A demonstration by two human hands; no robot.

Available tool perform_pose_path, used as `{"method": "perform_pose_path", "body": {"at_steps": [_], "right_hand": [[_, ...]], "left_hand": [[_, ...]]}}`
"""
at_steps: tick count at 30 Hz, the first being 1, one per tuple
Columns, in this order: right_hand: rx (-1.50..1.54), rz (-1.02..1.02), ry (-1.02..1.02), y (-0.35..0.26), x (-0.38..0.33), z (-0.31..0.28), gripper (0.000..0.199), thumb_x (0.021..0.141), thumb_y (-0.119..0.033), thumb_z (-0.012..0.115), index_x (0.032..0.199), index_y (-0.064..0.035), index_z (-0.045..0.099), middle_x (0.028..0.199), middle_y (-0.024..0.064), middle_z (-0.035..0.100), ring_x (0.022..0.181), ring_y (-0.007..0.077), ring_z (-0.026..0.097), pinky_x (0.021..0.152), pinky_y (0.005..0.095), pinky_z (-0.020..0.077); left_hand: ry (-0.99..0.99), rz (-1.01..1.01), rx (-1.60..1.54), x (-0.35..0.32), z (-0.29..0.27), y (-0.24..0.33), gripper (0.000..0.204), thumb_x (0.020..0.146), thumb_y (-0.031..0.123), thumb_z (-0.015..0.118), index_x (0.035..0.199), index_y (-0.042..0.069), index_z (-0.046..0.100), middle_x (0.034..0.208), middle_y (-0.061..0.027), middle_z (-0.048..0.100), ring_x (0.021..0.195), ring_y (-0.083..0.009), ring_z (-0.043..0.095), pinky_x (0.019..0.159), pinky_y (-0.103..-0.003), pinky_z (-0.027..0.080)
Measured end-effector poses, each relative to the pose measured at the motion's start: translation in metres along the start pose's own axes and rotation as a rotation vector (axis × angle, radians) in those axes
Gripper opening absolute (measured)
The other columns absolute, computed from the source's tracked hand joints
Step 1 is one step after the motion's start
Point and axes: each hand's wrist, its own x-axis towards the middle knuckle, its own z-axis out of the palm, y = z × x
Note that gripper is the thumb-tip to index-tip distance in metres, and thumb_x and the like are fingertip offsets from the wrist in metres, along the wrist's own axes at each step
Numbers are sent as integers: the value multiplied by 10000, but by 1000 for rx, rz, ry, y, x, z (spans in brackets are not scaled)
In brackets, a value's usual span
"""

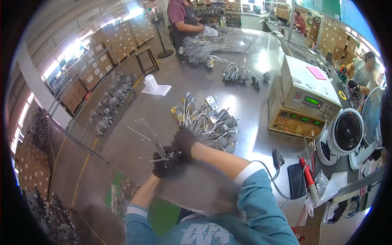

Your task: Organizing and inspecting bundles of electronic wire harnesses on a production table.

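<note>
My left hand (164,165), in a dark glove, is closed round a bundle of thin grey wires (152,138). Their loose ends fan up and to the left, and a few short ends poke out beside the fingers. Just to its upper right is my right hand (184,141), also gloved, with its fingers curled in; what they grip, if anything, is hidden. Right beside that hand lies a heap of pale cables with grey connectors (208,120) on the metal table (249,134).
Two stacked test instruments (304,98) with lit displays stand at the right, near a white fan (346,130). A phone (296,181) and a red-handled tool (307,172) lie closer. More connector cables (241,76) and a paper roll (151,83) sit farther off. Another person (185,24) works at the far end.
</note>
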Motion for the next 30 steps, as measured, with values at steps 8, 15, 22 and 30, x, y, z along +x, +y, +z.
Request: {"method": "perform_pose_path", "body": {"at_steps": [8, 15, 22, 30], "right_hand": [[334, 157, 244, -32, -21, 27, 457, 887, -467, 684, 1228, -178, 779, 1060, 148, 785, 1109, 329, 694, 1191, 510, 345], [222, 267, 236, -31, -84, -14, 490, 889, -417, 739, 1257, -93, 723, 1139, 139, 742, 1140, 313, 654, 1192, 499, 351], [328, 274, 67, -60, -189, -54, 431, 827, -379, 828, 1150, -114, 722, 1120, 93, 719, 1271, 342, 635, 1079, 507, 509], [224, 491, 524, -39, -234, -89, 409, 868, -215, 841, 1249, -109, 735, 1265, 116, 724, 1291, 345, 636, 1086, 500, 505]], "left_hand": [[-35, 20, 79, 9, 4, 10, 157, 1017, 49, 620, 1038, -11, 764, 746, -47, 712, 679, -161, 676, 636, -361, 520], [-36, 85, -60, 33, 27, -12, 203, 1032, 133, 650, 1088, -33, 754, 806, -52, 705, 681, -126, 636, 663, -323, 542], [278, -80, 11, 135, 77, -31, 242, 985, 38, 630, 1205, 44, 730, 795, -42, 734, 779, -121, 709, 713, -344, 575], [495, -254, 116, 189, 92, -72, 210, 970, 239, 694, 1076, 58, 687, 931, -202, 762, 909, -415, 749, 806, -493, 586]]}}
